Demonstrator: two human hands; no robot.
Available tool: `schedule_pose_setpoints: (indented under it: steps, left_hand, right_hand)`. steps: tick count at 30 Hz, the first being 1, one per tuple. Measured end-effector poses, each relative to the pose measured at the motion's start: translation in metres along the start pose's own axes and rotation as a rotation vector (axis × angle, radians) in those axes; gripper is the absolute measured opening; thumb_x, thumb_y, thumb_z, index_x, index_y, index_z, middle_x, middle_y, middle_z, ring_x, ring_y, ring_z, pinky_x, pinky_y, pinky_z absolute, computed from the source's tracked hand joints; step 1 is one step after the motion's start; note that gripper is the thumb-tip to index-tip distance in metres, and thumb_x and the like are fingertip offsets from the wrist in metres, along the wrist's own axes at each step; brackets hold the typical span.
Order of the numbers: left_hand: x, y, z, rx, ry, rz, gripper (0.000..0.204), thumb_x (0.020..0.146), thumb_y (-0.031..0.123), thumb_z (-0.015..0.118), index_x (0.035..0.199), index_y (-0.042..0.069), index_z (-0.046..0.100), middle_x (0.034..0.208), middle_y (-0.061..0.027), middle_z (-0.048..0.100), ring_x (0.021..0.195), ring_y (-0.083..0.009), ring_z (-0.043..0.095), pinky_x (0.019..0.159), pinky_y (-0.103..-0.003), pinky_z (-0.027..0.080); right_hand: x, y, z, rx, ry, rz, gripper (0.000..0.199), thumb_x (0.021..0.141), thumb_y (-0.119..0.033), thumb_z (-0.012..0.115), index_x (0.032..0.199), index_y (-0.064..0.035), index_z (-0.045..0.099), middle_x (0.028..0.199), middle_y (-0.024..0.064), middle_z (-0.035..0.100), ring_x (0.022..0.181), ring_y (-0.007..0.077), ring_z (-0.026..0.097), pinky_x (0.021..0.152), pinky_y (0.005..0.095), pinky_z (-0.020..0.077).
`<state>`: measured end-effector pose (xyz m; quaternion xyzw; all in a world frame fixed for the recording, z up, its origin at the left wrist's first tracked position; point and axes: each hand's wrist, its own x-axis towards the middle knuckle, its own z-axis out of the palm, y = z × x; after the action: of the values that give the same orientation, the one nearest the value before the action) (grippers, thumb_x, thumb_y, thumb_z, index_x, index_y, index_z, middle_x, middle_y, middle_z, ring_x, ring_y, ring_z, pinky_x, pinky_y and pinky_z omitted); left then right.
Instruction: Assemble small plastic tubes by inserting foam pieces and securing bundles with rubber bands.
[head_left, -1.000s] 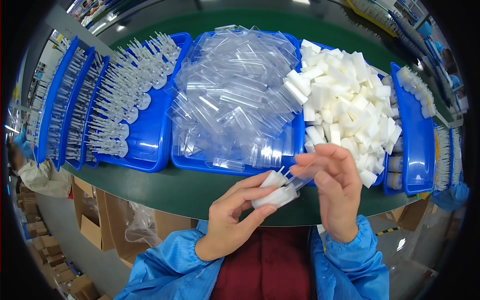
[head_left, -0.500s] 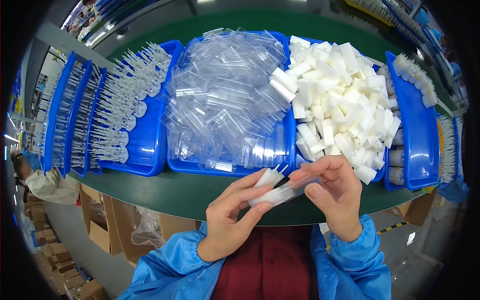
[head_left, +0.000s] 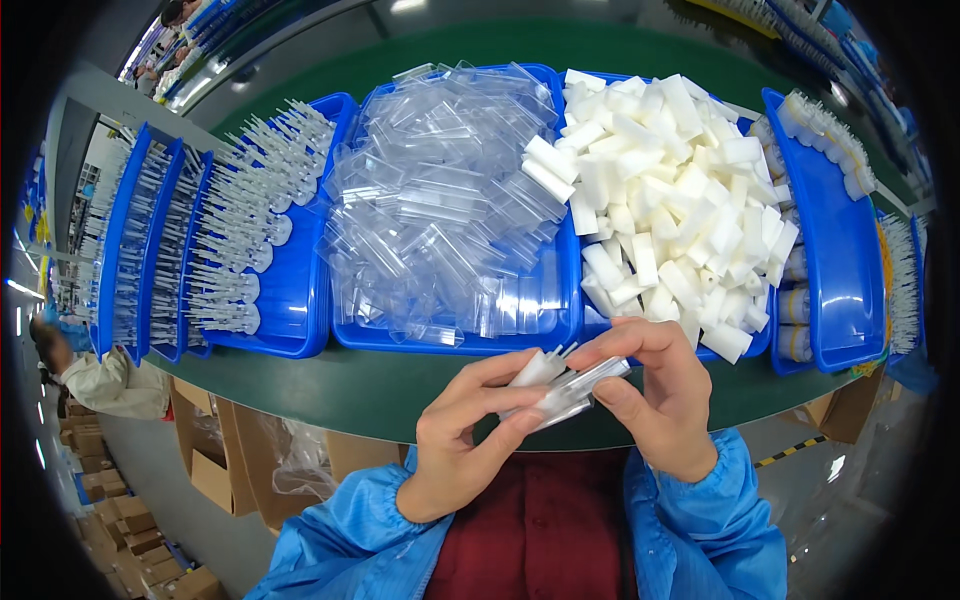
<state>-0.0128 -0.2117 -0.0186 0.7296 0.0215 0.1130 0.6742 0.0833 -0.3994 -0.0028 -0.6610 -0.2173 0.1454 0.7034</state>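
Note:
My left hand (head_left: 462,440) is closed around a white foam-like piece (head_left: 540,370), from whose upper end thin pale stems stick out. A clear plastic sleeve (head_left: 585,388) lies slantwise against the lower side of this piece, its near end at my left thumb. My right hand (head_left: 665,395) pinches the sleeve's far end between thumb and fingers. Both hands are over the table's front edge. Fingers and glare hide how far the sleeve and the white piece overlap.
Beyond my hands stand a blue tray (head_left: 455,345) heaped with clear sleeves and another piled with white blocks (head_left: 690,200). To the left, blue trays (head_left: 290,335) hold thin-stemmed white parts. A tilted blue tray (head_left: 835,280) stands right. Cardboard boxes (head_left: 240,450) lie below the table.
My right hand has come slightly left and down. The clear sleeve has swung closer along the white piece in my left hand, which has barely moved.

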Motion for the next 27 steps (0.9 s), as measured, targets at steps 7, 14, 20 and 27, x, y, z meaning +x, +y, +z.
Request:
schedule_pose_setpoints:
  steps: [7, 14, 20, 27]
  left_hand:
    - [0.001, 0.007, 0.008, 0.02, -0.015, 0.084, 0.019, 0.087, 0.0, 0.075, 0.106, 0.0, 0.074, 0.125, -0.0229, 0.065, 0.113, -0.0302, 0.067, 0.093, -0.036, 0.054]
    - [-0.002, 0.011, 0.005, 0.103, -0.011, -0.01, 0.023, 0.088, -0.003, 0.072, 0.111, -0.004, 0.072, 0.132, -0.0259, 0.06, 0.121, -0.0307, 0.062, 0.103, -0.039, 0.049]
    - [-0.001, 0.01, 0.01, 0.107, 0.04, 0.02, 0.029, 0.088, -0.003, 0.072, 0.117, -0.003, 0.071, 0.135, -0.0259, 0.059, 0.122, -0.0317, 0.062, 0.103, -0.039, 0.049]
    - [-0.004, 0.015, 0.005, 0.219, -0.068, 0.083, 0.054, 0.095, 0.016, 0.069, 0.142, -0.004, 0.052, 0.156, -0.0315, 0.032, 0.143, -0.0417, 0.04, 0.115, -0.046, 0.034]
  right_hand:
    - [-0.015, 0.009, 0.003, -0.223, 0.086, -0.355, 0.031, 0.09, -0.007, 0.071, 0.118, -0.0075, 0.058, 0.106, 0.0088, 0.074, 0.1, 0.0252, 0.067, 0.104, 0.0487, 0.039]
    - [-0.005, -0.008, -0.005, 0.038, -0.028, 0.08, 0.026, 0.095, -0.008, 0.068, 0.117, -0.0017, 0.057, 0.11, 0.0103, 0.072, 0.1, 0.0186, 0.066, 0.095, 0.034, 0.0487]
    - [-0.018, 0.005, 0.013, -0.17, 0.072, -0.076, 0.033, 0.091, -0.007, 0.072, 0.121, -0.0015, 0.06, 0.113, 0.0095, 0.068, 0.103, 0.0207, 0.063, 0.093, 0.0322, 0.0474]
    - [-0.01, -0.026, 0.02, -0.896, 0.06, -0.291, 0.073, 0.077, -0.026, 0.082, 0.14, -0.0031, 0.053, 0.134, 0.0114, 0.058, 0.117, 0.0277, 0.056, 0.105, 0.0447, 0.0368]
